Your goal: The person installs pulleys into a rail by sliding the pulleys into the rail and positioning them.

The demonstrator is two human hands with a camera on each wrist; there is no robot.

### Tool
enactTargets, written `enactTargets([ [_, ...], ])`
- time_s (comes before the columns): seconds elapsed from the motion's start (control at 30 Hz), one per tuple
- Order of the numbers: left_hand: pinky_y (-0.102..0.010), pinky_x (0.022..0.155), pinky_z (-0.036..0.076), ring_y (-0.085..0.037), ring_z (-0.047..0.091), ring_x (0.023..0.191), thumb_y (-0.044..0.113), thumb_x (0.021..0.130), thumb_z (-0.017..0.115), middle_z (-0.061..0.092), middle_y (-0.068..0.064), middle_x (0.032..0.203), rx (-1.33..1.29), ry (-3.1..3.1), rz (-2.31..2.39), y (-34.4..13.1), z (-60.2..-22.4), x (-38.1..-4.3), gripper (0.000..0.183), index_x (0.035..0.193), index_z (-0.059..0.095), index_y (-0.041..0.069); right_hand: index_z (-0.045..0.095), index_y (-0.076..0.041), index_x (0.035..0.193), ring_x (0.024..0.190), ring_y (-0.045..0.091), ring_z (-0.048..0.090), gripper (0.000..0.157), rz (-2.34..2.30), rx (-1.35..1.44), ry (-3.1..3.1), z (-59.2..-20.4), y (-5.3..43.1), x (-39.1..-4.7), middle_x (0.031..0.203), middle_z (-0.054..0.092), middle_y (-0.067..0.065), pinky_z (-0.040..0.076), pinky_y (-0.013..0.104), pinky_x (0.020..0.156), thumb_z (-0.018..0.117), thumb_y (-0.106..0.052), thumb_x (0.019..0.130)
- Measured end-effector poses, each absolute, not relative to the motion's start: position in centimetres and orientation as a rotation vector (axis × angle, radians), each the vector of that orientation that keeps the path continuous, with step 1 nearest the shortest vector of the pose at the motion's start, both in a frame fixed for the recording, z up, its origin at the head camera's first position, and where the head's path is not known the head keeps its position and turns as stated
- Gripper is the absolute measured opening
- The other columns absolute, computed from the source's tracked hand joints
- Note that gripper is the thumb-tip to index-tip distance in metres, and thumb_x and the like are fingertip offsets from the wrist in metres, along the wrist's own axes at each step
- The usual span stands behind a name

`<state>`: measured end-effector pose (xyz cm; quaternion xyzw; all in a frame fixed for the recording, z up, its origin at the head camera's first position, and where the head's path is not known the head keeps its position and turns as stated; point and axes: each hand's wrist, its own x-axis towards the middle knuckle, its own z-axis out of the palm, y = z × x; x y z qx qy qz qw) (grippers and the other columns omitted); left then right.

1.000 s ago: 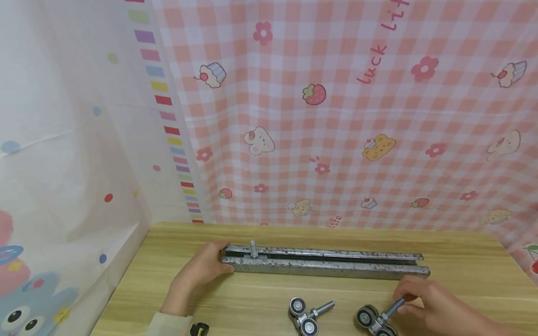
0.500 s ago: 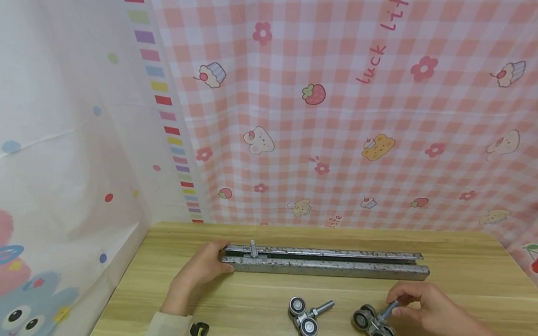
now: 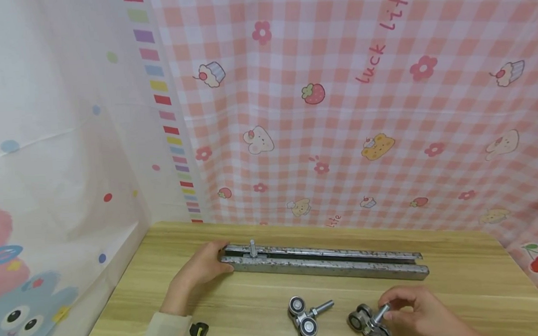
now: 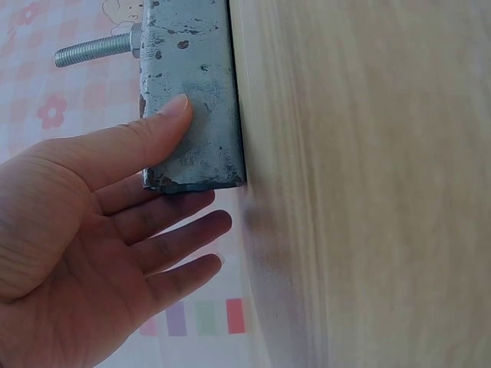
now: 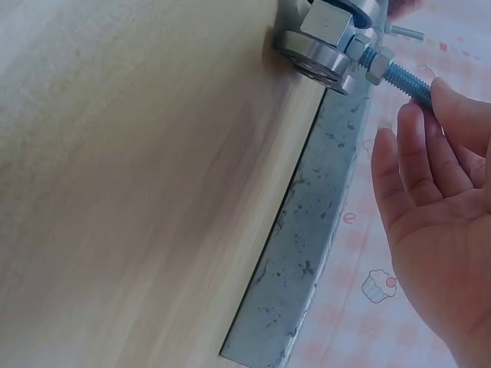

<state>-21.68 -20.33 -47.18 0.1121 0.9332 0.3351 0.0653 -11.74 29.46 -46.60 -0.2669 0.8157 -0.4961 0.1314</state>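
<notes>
Gripping rail [image 3: 327,269] at nine o'clock end with half-spread left fingers [image 4: 184,241]; pinching roller bolt [image 5: 403,83], toward rail's five o'clock, with almost-joined right fingers [image 5: 415,153].

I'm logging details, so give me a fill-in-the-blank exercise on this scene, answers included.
In the head view, the threaded silver bolt upright in the long, speckled grey metal rail is nearer its ____ end.
There, the silver metal trolley with black-ringed wheels pinched by the right grip lies to the ____ of the unheld matching trolley.
The left grip holds the ____, not a trolley.
Missing words: left; right; rail.
</notes>
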Motion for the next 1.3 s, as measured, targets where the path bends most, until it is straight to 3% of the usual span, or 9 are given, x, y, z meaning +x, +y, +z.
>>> enactTargets([
  [0.17, -0.057, 0.114, 0.044, -0.045, 0.053, 0.136, 0.005, 0.085, 0.086, 0.059, -0.027, 0.143, 0.333, 2.816, 1.013, -20.3, -47.3, -21.7, 0.065, 0.142, 0.058, -0.010, 0.075, -0.003, 0.110, 0.090, 0.010, 0.068, 0.012, -1.424, -0.699, 2.308, -46.6, 29.3, -11.8, 0.103, 0.074, -0.001, 0.059, 0.025, 0.076, 0.070, -0.006, 0.099],
  [0.5, -0.057, 0.115, 0.043, -0.045, 0.052, 0.137, 0.005, 0.085, 0.086, 0.059, -0.028, 0.143, 0.341, 2.821, 1.025, -20.3, -47.3, -21.7, 0.065, 0.141, 0.058, -0.011, 0.075, -0.005, 0.115, 0.091, 0.009, 0.068, 0.023, -1.506, -1.068, 2.274, -47.3, 28.8, -11.6, 0.107, 0.075, 0.010, 0.057, 0.027, 0.069, 0.068, 0.007, 0.097],
  [0.67, -0.057, 0.114, 0.044, -0.045, 0.053, 0.135, 0.005, 0.084, 0.087, 0.060, -0.028, 0.142, 0.351, 2.832, 1.017, -20.3, -47.3, -21.8, 0.064, 0.140, 0.059, -0.011, 0.075, -0.006, 0.115, 0.094, 0.006, 0.066, 0.028, -1.493, -1.106, 2.280, -47.4, 28.5, -11.5, 0.108, 0.075, 0.012, 0.056, 0.027, 0.069, 0.069, 0.011, 0.094],
  [1.0, -0.058, 0.112, 0.045, -0.045, 0.055, 0.134, 0.006, 0.083, 0.088, 0.061, -0.027, 0.140, 0.373, 2.837, 1.005, -20.4, -47.1, -21.7, 0.064, 0.139, 0.060, -0.010, 0.076, -0.007, 0.113, 0.091, 0.008, 0.067, 0.020, -1.415, -1.108, 2.377, -46.7, 28.3, -11.3, 0.106, 0.075, 0.008, 0.055, 0.027, 0.066, 0.072, 0.002, 0.096],
  [1.3, -0.057, 0.112, 0.046, -0.045, 0.054, 0.135, 0.006, 0.083, 0.088, 0.061, -0.026, 0.141, 0.352, 2.832, 1.008, -20.4, -47.3, -21.8, 0.065, 0.139, 0.060, -0.009, 0.077, -0.007, 0.111, 0.087, 0.008, 0.068, 0.024, -1.429, -1.126, 2.567, -47.0, 28.2, -10.8, 0.100, 0.075, 0.003, 0.056, 0.027, 0.060, 0.076, 0.005, 0.090],
])
